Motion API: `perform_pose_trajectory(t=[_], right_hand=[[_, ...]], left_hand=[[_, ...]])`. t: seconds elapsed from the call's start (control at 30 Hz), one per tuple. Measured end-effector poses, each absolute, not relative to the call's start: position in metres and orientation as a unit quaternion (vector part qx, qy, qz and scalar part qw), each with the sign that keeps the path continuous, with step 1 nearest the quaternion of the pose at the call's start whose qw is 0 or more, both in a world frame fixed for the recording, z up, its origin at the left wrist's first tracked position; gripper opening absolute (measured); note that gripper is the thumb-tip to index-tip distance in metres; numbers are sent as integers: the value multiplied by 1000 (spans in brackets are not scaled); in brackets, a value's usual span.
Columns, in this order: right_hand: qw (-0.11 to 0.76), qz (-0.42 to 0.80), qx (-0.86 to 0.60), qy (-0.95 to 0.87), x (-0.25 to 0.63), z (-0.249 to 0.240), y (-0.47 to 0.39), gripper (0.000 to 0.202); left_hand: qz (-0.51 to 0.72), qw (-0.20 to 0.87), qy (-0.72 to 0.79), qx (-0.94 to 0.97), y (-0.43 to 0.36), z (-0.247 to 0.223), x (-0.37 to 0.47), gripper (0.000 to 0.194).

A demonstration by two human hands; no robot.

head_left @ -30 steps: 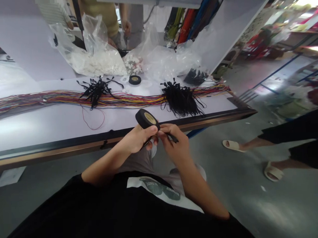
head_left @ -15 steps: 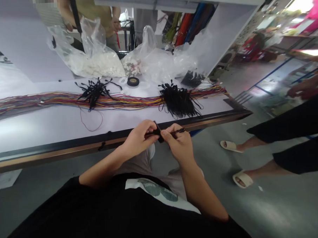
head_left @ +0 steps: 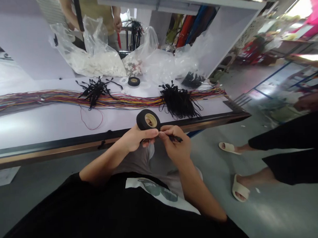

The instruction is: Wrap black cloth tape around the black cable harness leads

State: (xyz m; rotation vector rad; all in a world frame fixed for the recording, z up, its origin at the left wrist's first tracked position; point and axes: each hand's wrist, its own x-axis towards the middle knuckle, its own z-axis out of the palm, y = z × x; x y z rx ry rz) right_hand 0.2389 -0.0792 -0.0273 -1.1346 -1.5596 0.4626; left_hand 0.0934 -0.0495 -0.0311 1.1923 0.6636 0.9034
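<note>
My left hand (head_left: 140,137) grips a roll of black tape (head_left: 142,121), its pale core facing up toward me, in front of the table's front edge. Close beside it, my right hand (head_left: 177,141) is closed around a thin black cable (head_left: 177,138), whose dark end sticks out past the fingers. The fingertips of both hands nearly meet at the roll's lower right edge; the tape's loose end is hidden there. On the table just beyond lies a pile of short black cables (head_left: 179,100).
A long bundle of coloured wires (head_left: 132,101) runs along the table, with a smaller black cable pile (head_left: 94,92) on it. Behind are another tape roll (head_left: 133,81) and clear bags of white parts (head_left: 98,63). A person in sandals (head_left: 241,189) stands at right.
The tape roll has turned from edge-on to showing its round face and core, and sits higher over the left hand. Both hands stay close together. The person at right has shifted a foot.
</note>
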Motion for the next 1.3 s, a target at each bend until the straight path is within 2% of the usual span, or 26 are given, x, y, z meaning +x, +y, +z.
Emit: perform_pose_trajectory(t=[0.13, 0.27, 0.3, 0.37, 0.43, 0.5, 0.67, 0.73, 0.83, 0.9, 0.97, 1.07, 1.17, 1.23, 1.3], right_hand=[[578, 282, -519, -563, 238, -28, -77, 21], [553, 260, -557, -563, 244, -24, -75, 24], [539, 244, -561, -580, 246, -22, -75, 23], [527, 221, -548, -610, 247, -18, -77, 23], [536, 213, -526, -625, 246, -16, -78, 22], [537, 230, -515, -627, 244, -17, -77, 20], [481, 283, -538, -632, 242, -23, -70, 17], [488, 225, -539, -648, 242, -23, -70, 13], [522, 157, -512, -664, 241, -24, -73, 14], [535, 177, -496, -660, 239, -26, -74, 15], [557, 226, -492, -630, 238, -29, -74, 17], [602, 346, -488, -529, 237, -35, -69, 24], [610, 422, -485, -463, 241, -37, -64, 27], [592, 402, -498, -490, 247, -36, -63, 26], [564, 342, -513, -550, 252, -34, -66, 24]], left_hand=[[473, 617, 272, 567, -56, -33, 91, 40], [409, 441, 222, 767, -59, -31, 79, 73], [382, 406, 215, 801, -58, -30, 78, 71], [377, 356, 245, 819, -55, -31, 78, 49], [425, 323, 319, 783, -53, -35, 84, 21], [472, 303, 366, 742, -53, -40, 93, 4], [514, 330, 383, 693, -57, -44, 106, 9], [531, 407, 395, 630, -58, -39, 106, 2], [515, 567, 370, 526, -57, -30, 102, 19], [462, 658, 316, 503, -54, -26, 100, 23], [417, 706, 274, 503, -52, -28, 99, 27], [431, 675, 278, 531, -54, -36, 98, 32], [432, 541, 286, 663, -58, -35, 89, 47], [374, 456, 256, 766, -59, -30, 80, 64], [316, 425, 227, 817, -57, -25, 74, 70]])
